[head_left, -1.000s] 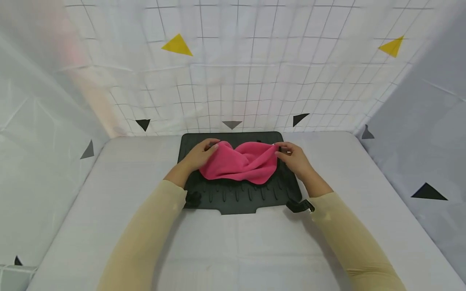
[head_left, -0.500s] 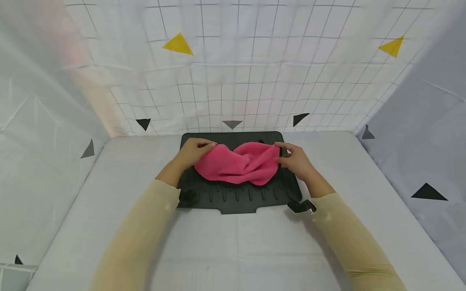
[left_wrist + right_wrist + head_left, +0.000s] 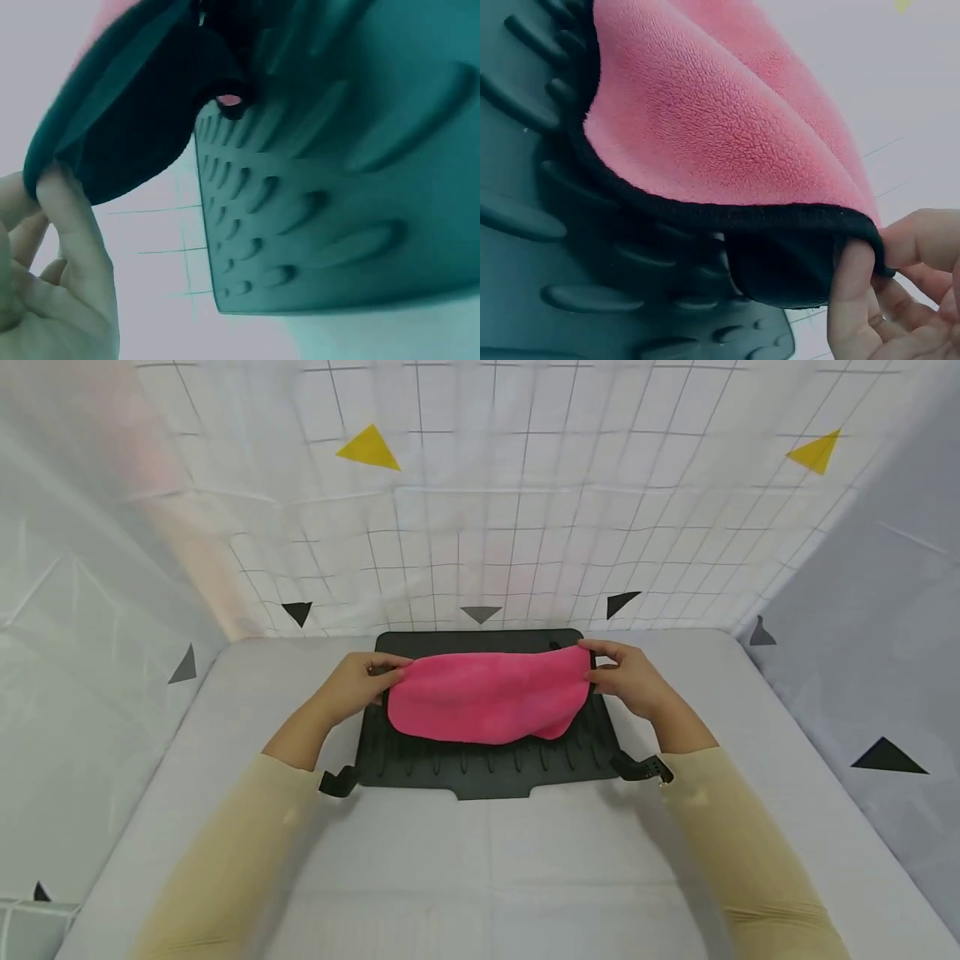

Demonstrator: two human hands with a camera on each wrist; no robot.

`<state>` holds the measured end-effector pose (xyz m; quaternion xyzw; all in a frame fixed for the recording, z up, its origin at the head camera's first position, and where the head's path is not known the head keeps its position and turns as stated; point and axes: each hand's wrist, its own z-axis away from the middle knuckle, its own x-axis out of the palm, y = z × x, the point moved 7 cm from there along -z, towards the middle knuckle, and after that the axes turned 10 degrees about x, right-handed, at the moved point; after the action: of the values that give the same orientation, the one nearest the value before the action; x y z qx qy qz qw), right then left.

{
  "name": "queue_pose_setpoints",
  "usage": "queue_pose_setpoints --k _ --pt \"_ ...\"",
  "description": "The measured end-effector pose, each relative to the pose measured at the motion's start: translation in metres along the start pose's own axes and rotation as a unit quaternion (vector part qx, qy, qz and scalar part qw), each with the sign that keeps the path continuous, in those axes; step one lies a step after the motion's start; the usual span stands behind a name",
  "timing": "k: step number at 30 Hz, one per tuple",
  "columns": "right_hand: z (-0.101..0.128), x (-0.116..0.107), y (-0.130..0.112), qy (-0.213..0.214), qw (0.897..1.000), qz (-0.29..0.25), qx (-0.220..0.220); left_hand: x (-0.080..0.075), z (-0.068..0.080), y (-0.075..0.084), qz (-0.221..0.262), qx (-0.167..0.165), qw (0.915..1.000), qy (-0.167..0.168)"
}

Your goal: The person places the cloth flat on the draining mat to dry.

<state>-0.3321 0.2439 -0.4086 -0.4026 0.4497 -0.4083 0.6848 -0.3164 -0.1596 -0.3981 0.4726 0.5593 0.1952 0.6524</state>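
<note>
The left hand [image 3: 352,681] is clamped on the left end of the pink cloth [image 3: 487,695]; in the left wrist view, the black-trimmed edge of the cloth is pinched between thumb and fingers [image 3: 71,217]. A beige sleeve [image 3: 225,852] covers the forearm behind this hand, and a black strap [image 3: 337,782] is seen at the wrist.

Between the two hands, the pink cloth is held stretched out flat, its upper edge running from one hand to the other. Its lower edge hangs just above or lightly on the black ribbed mat [image 3: 487,764]; contact cannot be confirmed from the head view, though the right wrist view suggests the cloth is lifted clear at that end. The mat lies on the white tabletop [image 3: 487,877], under and slightly beyond both hands.

The right hand [image 3: 633,677] is clamped on the right end of the cloth. In the right wrist view, the black binding of the cloth [image 3: 727,217] is pinched by the fingertips [image 3: 847,292], with the pink fleece face turned upward. A second black strap [image 3: 641,768] is seen at this wrist.

Beyond both hands, a white gridded backdrop [image 3: 487,527] with yellow and black triangles is set up.
</note>
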Motion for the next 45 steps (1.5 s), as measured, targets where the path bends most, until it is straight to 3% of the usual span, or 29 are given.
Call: queue_pose_setpoints --k 7,11,20,31,36,45 --pt "-0.019 0.007 0.016 0.019 0.998 0.048 0.025 0.022 0.007 -0.015 -0.092 -0.013 0.9943 -0.053" --pt "-0.026 0.011 0.023 0.045 0.996 0.075 0.024 0.031 0.008 -0.020 -0.118 -0.012 0.9910 -0.063" --pt "-0.010 0.009 0.025 0.045 0.997 0.056 0.016 0.034 0.015 -0.023 -0.057 -0.009 0.9955 -0.075" --pt "0.021 0.030 0.031 -0.064 0.994 0.086 0.030 0.034 0.024 -0.027 -0.053 -0.018 0.9961 -0.068" --pt "0.031 0.038 0.030 -0.093 0.990 0.099 0.027 0.037 0.028 -0.025 -0.051 -0.009 0.9961 -0.071" --pt "0.026 0.031 0.029 -0.046 0.990 0.134 0.013 0.037 0.029 -0.023 -0.071 0.012 0.9960 -0.053"
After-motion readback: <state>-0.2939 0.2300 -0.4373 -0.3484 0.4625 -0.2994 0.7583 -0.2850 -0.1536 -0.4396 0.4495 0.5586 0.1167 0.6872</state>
